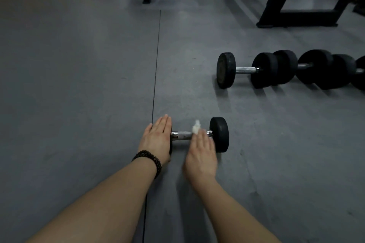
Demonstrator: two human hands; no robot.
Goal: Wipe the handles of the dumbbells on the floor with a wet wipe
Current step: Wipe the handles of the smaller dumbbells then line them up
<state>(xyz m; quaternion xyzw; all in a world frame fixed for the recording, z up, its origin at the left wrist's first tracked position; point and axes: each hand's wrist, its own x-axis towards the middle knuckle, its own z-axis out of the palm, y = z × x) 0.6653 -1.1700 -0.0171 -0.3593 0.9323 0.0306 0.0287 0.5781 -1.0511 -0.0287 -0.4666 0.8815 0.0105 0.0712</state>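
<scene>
Two hands: left hand flat on dumbbell; right hand fingers pinch wipe.

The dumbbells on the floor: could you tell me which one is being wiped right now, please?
The near dumbbell, lying alone: the left hand presses its end and the right hand holds the wet wipe on its handle. The row of dumbbells behind lies untouched.

A single wide-angle head camera looked forward and down from above the person's forearms, close over the grey floor. Its near edge took in both arms entering from below; its far edge reached the black equipment frames at upper right. Straight lines bowed slightly toward the borders.
</scene>
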